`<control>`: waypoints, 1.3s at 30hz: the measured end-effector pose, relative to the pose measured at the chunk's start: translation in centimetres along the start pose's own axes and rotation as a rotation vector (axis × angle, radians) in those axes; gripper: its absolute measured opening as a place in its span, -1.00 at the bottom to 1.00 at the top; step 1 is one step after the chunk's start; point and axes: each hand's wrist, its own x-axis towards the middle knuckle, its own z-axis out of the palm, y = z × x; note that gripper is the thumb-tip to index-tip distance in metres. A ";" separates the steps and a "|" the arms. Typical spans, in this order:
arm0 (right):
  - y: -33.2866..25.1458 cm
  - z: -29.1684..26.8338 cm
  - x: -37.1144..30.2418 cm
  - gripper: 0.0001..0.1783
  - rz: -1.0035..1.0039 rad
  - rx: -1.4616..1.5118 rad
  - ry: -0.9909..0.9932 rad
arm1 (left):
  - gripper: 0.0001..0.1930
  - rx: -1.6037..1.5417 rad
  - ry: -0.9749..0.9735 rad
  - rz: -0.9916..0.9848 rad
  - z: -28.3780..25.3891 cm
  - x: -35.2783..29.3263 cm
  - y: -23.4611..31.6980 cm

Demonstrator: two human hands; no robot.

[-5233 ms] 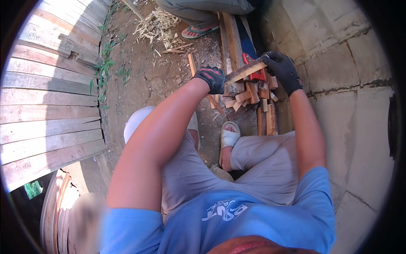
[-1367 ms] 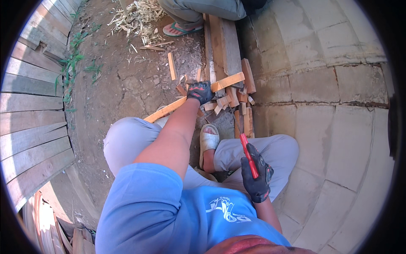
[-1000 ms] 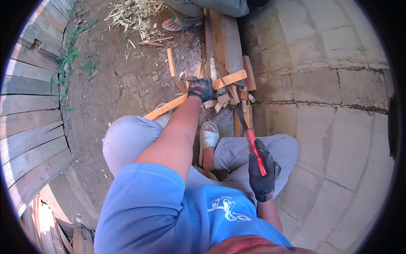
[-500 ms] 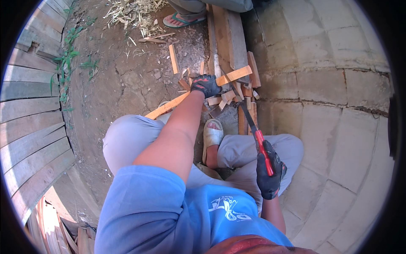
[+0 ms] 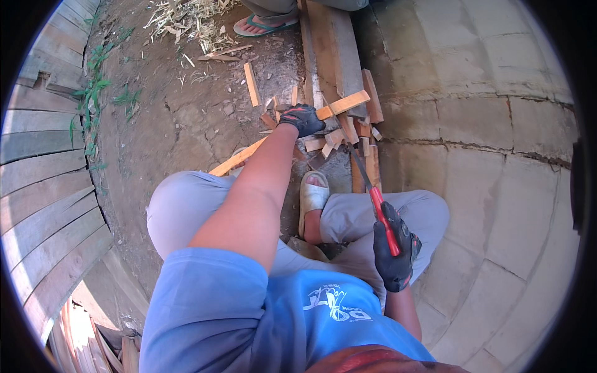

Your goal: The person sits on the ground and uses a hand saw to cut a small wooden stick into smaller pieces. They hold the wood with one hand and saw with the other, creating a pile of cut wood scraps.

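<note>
My left hand (image 5: 301,120), in a black and red glove, is closed round a strip of wood (image 5: 349,104). The strip's right end sticks out past my fingers over a timber beam (image 5: 344,53). Further wood (image 5: 239,157) slants down-left from beneath my wrist, apparently the same strip. My right hand (image 5: 395,248), gloved too, grips the red handle of a narrow-bladed handsaw (image 5: 375,198). Its thin dark blade runs up-left and crosses the strip just right of my left hand; its teeth are too small to see. Several wood offcuts (image 5: 334,140) lie below the crossing.
Another person's sandalled foot (image 5: 264,26) rests beside the beam's far end. Wood shavings (image 5: 186,23) are heaped at the far left, with a loose stick (image 5: 252,84) nearer. A block wall (image 5: 472,127) bounds the right, wooden boards (image 5: 46,165) the left. My sandalled foot (image 5: 314,193) is below the offcuts.
The whole view has shifted slightly. My right hand and the handsaw have moved only a little, and the blade still crosses the strip. My left hand keeps its hold.
</note>
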 end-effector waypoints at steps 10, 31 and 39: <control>-1.2 -2.0 2.6 -0.55 0.015 0.047 -0.010 | -0.45 0.010 0.215 -0.135 1.1 -1.6 1.5; 5.3 11.5 16.7 -0.60 -0.123 0.192 -0.054 | -0.49 0.015 0.200 -0.127 0.8 -2.1 2.1; 6.1 10.4 12.8 -0.57 -0.114 0.145 -0.032 | -0.53 0.038 0.320 -0.141 2.5 -1.6 1.9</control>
